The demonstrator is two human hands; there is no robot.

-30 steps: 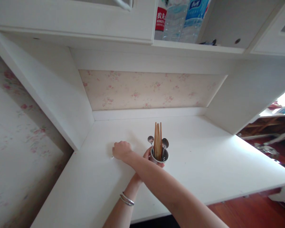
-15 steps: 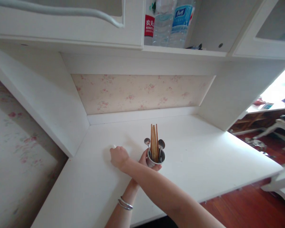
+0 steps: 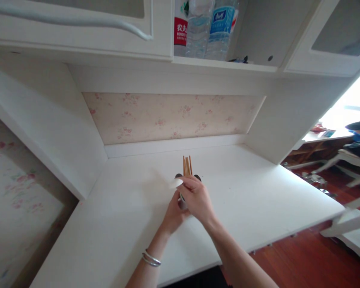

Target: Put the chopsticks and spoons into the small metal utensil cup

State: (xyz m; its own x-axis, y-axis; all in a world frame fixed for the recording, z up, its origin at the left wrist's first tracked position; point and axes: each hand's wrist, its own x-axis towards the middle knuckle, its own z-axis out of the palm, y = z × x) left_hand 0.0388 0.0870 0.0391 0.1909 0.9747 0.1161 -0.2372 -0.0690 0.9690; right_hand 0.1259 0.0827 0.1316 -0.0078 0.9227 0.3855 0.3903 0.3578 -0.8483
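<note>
My left hand [image 3: 174, 216] is wrapped round a metal utensil cup [image 3: 182, 203], which my right hand mostly covers. Several wooden chopsticks [image 3: 187, 165] stand upright in the cup. The dark bowls of two metal spoons [image 3: 197, 177] show on either side of them. Over the cup, my right hand [image 3: 196, 196] is closed on a small white rounded thing [image 3: 176, 183]. It juts out left of the fingertips and is too blurred to tell its kind. A silver bangle [image 3: 151, 259] circles the left wrist.
A white counter [image 3: 240, 200] lies under my hands, with a floral back panel [image 3: 168, 120] behind it. Overhead is a white cabinet with clear plastic bottles [image 3: 199, 34] on its open shelf. White furniture [image 3: 352, 228] stands on the red floor at right.
My right hand has come from the counter at the left to the cup, bringing the white thing. My left hand still holds the cup. The view has shifted slightly.
</note>
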